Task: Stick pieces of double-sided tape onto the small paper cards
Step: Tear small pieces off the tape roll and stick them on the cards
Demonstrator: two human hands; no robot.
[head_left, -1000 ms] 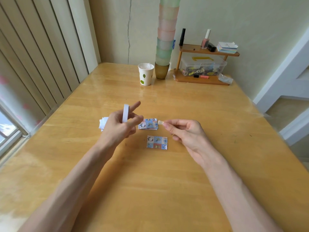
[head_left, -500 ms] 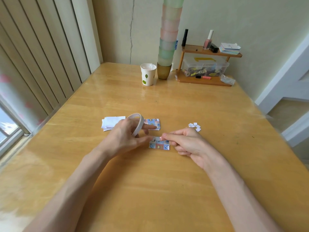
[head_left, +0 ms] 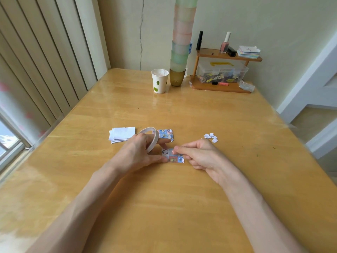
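Right hand lowered, pressing card; left hand gripping tape roll

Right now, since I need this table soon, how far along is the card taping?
Done: the white scraps look like peeled backings, so several pieces seem applied. In hand: the left hand grips the tape roll and steadies the front card, while the right hand pinches at its top edge. Left: the patterned stack behind; whether the white stack is finished, I cannot tell.

A patterned card lies flat on the surface, a card stack just behind. The white tape roll tilts beside them.
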